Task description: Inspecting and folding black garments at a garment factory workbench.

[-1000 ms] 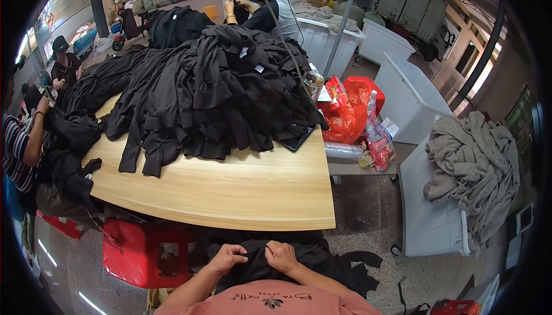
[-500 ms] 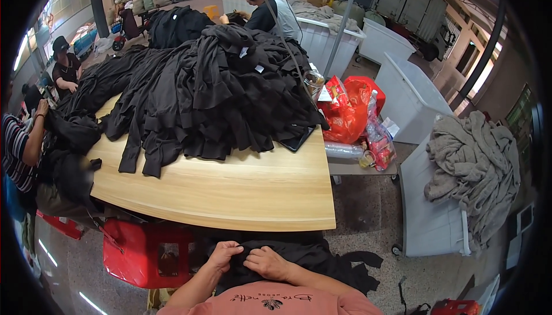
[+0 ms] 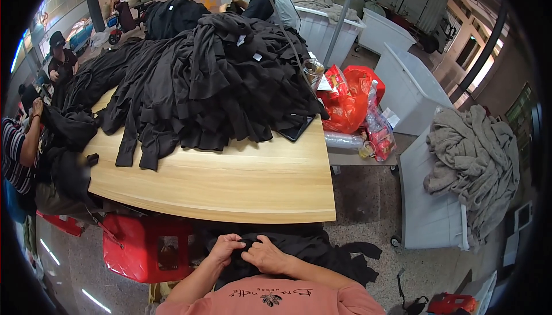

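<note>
A black garment (image 3: 313, 256) lies bunched across my lap, below the table's near edge, with one end hanging to the right. My left hand (image 3: 227, 249) pinches its cloth between thumb and fingers. Close beside it on the right, my right hand (image 3: 265, 256) has curled fingers gripping the same cloth, its fingertips almost meeting the left ones. The small part of cloth between the fingers is mostly hidden. Beyond my hands, a large heap of black knit garments (image 3: 213, 85) covers the far part of the wooden table (image 3: 230, 191), some sleeves hanging toward me.
A red plastic stool (image 3: 129, 252) stands to my left, near a person in a striped shirt (image 3: 20, 151) handling black cloth. On the right are a red plastic bag (image 3: 351, 105), a phone (image 3: 297, 129) and a white wheeled bin (image 3: 422, 200) piled with grey knitwear (image 3: 474, 159).
The whole view has shifted slightly. My right hand has turned, its fingers now pointing up closer to my left fingertips. Both hands stay on the black garment.
</note>
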The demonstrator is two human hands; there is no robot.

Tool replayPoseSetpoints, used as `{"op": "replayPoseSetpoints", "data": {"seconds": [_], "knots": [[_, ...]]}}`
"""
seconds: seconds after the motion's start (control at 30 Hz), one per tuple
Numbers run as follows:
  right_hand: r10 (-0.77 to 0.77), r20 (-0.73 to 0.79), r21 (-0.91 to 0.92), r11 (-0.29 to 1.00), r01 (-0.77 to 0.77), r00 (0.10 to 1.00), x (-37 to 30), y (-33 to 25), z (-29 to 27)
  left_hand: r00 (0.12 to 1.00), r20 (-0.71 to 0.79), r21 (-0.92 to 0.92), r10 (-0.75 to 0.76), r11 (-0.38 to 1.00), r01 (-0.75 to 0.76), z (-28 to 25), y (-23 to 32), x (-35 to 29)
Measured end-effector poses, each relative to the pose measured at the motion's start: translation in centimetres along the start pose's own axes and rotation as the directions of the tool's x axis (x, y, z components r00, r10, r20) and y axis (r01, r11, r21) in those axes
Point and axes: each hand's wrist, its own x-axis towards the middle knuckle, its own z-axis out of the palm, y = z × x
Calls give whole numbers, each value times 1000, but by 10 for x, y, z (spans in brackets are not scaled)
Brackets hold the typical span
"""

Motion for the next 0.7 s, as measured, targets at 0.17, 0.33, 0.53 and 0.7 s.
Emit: {"op": "replayPoseSetpoints", "data": {"seconds": [0.17,0.33,0.53,0.7], "knots": [[-112,38,7,994,112,993,1,-2,-5,1000,-14,4,3,1000,-3,3,-2,2],[-204,-67,80,975,209,977,4,-6,-1,999,36,97,40,994,-43,2,-6,2],[-81,-344,31,995,97,935,1,-4,6,984,172,178,47,981,-78,-5,-8,2],[-44,-383,27,998,58,923,2,-6,8,965,262,133,-24,991,-12,-11,-4,-4]]}}
